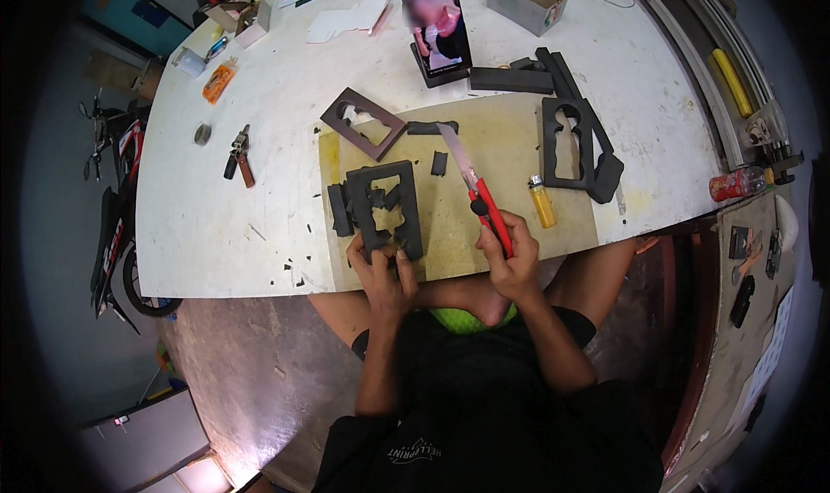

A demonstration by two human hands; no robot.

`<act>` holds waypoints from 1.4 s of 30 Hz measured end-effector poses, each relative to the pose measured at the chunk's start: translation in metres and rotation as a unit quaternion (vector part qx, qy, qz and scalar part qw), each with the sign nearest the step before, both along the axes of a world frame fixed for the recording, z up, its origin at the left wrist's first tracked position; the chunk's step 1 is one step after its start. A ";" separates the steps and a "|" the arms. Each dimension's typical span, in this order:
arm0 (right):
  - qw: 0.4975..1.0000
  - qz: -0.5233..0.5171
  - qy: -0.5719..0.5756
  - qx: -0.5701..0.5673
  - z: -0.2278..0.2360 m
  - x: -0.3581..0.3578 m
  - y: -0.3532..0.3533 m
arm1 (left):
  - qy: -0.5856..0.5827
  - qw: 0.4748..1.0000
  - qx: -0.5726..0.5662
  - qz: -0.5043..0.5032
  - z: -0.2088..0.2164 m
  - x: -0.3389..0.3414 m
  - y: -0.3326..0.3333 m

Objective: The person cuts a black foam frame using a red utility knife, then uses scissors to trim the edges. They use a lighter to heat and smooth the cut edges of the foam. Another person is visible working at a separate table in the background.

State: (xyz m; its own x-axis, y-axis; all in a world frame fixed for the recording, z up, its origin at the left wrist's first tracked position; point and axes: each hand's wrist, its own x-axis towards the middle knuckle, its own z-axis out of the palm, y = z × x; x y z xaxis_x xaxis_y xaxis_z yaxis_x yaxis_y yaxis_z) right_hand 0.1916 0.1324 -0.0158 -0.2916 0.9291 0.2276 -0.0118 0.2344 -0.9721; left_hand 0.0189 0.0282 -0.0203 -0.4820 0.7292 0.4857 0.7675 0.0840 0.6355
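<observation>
My left hand (380, 277) grips the near end of a dark foam frame (412, 212), which has a cut-out with ragged foam bits inside. In my right hand (513, 255) is a red utility knife (494, 214), its long blade extended and pointing away from me, apart from the frame. Beneath both lies a yellowish cutting mat (493, 130). Dark foam scraps (341, 210) sit against the frame's left side, and a small foam block (439, 164) lies between frame and blade. Beyond them rests a brownish frame (350, 139) with a wavy cut-out.
Right of the knife is a yellow lighter (542, 203). Another black foam frame (551, 160) lies farther right beside foam strips (510, 80). A phone (445, 39) stands at the back near a metal box (526, 7). A small brown-handled tool (239, 158) lies left.
</observation>
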 end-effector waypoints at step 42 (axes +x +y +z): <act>0.998 0.012 -0.041 0.042 0.000 0.000 0.000 | 0.025 0.999 0.021 0.003 0.002 0.001 0.004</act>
State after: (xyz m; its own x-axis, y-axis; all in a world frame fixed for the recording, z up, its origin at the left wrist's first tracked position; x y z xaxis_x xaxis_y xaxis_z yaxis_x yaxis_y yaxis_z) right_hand 0.1914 0.1325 -0.0160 -0.3340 0.9006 0.2781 0.0610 0.3150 -0.9471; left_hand 0.0196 0.0317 -0.0182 -0.4605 0.7052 0.5392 0.7984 0.0636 0.5987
